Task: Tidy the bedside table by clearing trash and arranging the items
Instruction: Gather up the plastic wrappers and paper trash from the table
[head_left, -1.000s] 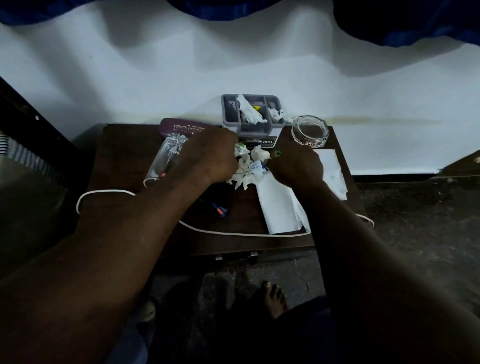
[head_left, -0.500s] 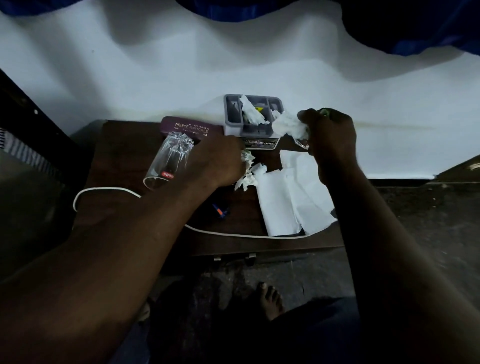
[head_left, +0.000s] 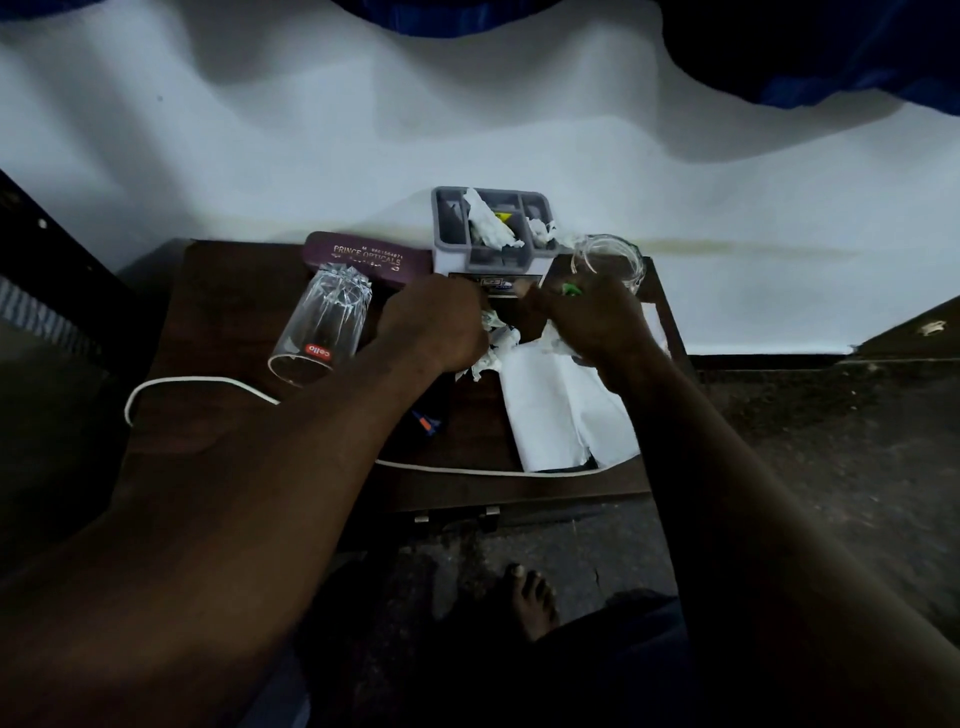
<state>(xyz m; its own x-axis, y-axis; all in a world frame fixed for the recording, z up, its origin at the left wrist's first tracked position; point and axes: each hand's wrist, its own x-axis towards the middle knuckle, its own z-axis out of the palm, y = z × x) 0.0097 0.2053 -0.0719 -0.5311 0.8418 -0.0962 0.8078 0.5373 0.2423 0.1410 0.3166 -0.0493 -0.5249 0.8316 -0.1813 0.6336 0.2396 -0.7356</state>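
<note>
- Crumpled white tissue scraps (head_left: 506, 339) are lying on the dark wooden bedside table (head_left: 234, 312), just in front of the grey compartmented plastic organiser (head_left: 441, 228).
- The left hand (head_left: 436, 327) is curling down onto the scraps; its fingertips are hiding, so I cannot tell whether it is gripping them.
- The right hand (head_left: 587, 319) is curling in front of the organiser, over a flat white paper sheet (head_left: 561, 415); I cannot tell what it is holding.
- A clear glass tumbler (head_left: 322, 327) is lying on its side, left of the organiser.

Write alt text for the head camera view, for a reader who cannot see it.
Seen from above, a left hand and right hand meet over crumpled tissue scraps on a dark bedside table. A glass tumbler lies on its side by a purple spectacle case; a grey organiser stands behind, white paper and a cable nearer.
</note>
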